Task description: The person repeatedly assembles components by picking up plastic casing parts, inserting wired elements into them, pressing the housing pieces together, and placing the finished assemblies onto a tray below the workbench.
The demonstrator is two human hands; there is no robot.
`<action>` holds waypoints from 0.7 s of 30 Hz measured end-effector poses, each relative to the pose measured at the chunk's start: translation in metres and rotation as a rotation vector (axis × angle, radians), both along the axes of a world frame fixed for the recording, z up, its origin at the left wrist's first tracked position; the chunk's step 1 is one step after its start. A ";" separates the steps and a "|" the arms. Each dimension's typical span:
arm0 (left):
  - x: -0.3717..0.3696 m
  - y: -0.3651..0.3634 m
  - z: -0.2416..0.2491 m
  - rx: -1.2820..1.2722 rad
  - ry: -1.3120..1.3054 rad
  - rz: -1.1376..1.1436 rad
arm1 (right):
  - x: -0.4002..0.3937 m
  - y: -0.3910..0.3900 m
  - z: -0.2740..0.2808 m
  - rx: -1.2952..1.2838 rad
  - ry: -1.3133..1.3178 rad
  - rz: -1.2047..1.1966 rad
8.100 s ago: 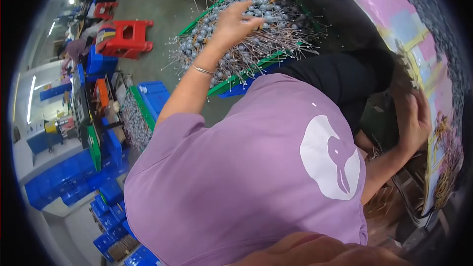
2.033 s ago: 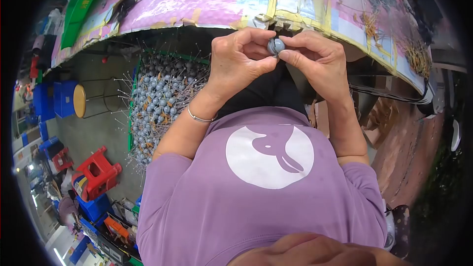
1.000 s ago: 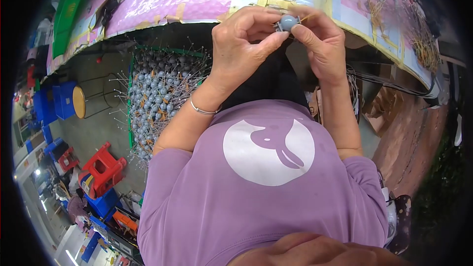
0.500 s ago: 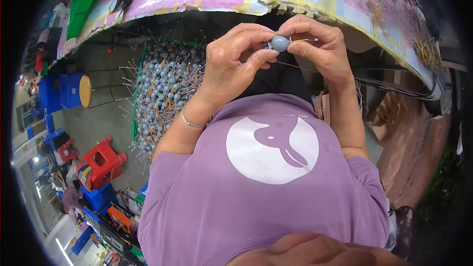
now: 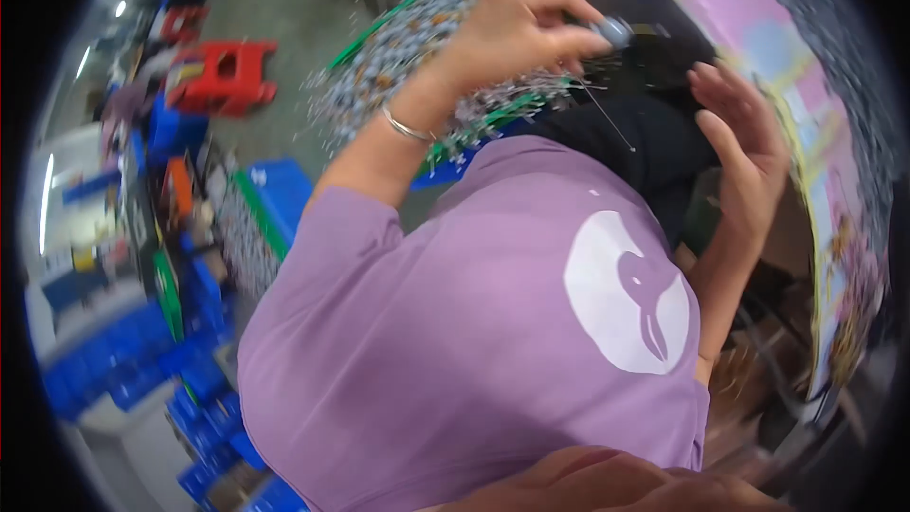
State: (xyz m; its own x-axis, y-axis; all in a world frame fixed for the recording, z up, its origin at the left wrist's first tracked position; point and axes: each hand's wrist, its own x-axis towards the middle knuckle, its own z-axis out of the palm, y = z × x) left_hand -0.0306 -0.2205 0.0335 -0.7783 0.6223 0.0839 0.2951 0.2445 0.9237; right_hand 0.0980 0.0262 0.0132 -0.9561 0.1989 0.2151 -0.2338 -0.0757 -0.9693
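Between the thumb and fingers of my left hand [image 5: 531, 33] is a round grey-blue ball [image 5: 615, 32] with thin wires, one hanging down below the hand. My right hand [image 5: 744, 142] is apart from it, to the right, with fingers spread and nothing in them. Behind and below my left hand lies a green-edged crate piled with many similar grey balls [image 5: 398, 47] and their wires. The frame is blurred by motion.
The pink and yellow covered table edge [image 5: 782, 47] curves along the right. A red stool [image 5: 227, 78] stands on the floor at the left. Blue bins [image 5: 104, 341] and a second crate of grey parts [image 5: 242, 237] are at the lower left.
The view has swung round. My right hand has let go of the ball's wire end and moved away, opening. My left hand has carried the ball toward the crate side.
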 end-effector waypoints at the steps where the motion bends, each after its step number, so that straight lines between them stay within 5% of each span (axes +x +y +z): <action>1: -0.015 -0.033 0.002 -0.115 -0.024 0.038 | 0.006 -0.005 0.012 0.053 -0.015 0.041; 6: -0.020 -0.128 0.034 -0.538 -0.039 0.454 | 0.032 -0.031 0.091 0.531 0.598 0.254; 11: -0.029 -0.114 0.000 -0.417 0.049 0.337 | 0.039 -0.018 0.125 0.571 0.829 0.538; 16: -0.052 -0.013 -0.021 -0.238 0.151 0.036 | 0.047 0.011 0.129 0.602 0.818 0.528; 21: -0.062 0.110 0.007 -0.147 -0.076 -0.083 | 0.061 0.032 0.131 0.671 0.734 0.439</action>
